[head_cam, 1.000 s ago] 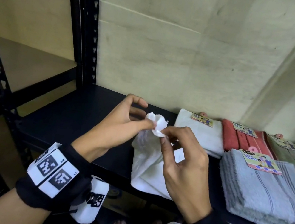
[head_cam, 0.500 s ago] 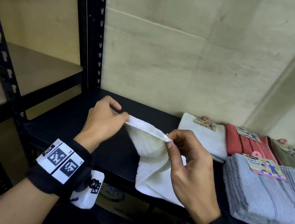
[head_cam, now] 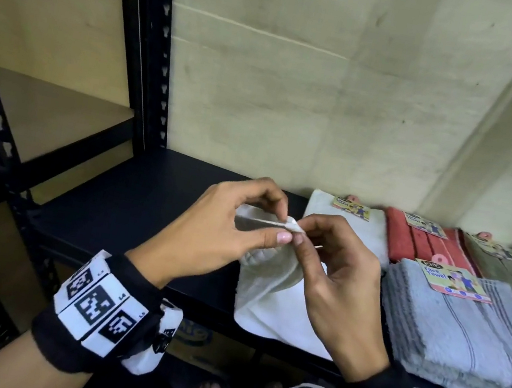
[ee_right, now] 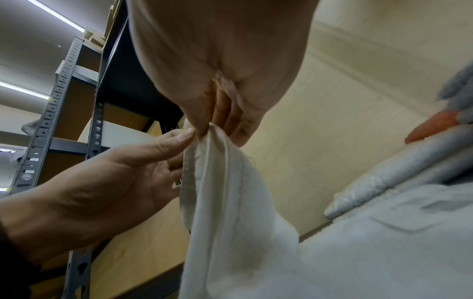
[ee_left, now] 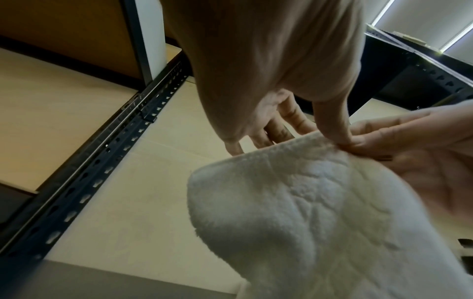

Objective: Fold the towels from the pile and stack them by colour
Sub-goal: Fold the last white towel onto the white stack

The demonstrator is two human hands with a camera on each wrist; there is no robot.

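A white towel (head_cam: 269,285) hangs from both hands above the black shelf (head_cam: 129,205), its lower part lying over the shelf's front edge. My left hand (head_cam: 279,228) pinches the top hem between thumb and forefinger. My right hand (head_cam: 300,232) pinches the same hem right beside it, so the fingertips nearly touch. The left wrist view shows the towel (ee_left: 320,212) bulging below the pinch of the left hand (ee_left: 340,139). In the right wrist view the towel (ee_right: 230,202) drops in folds from the right hand (ee_right: 207,129).
Folded towels lie at the right of the shelf: a white one (head_cam: 345,223) at the back, a red one (head_cam: 417,239), an olive one (head_cam: 508,269) and a grey stack (head_cam: 456,331) in front, each with a paper label. A black upright post (head_cam: 143,47) stands at the left.
The hands had the hem stretched out between them half a second ago. They have come together again, and the hem is now bunched between the fingertips.
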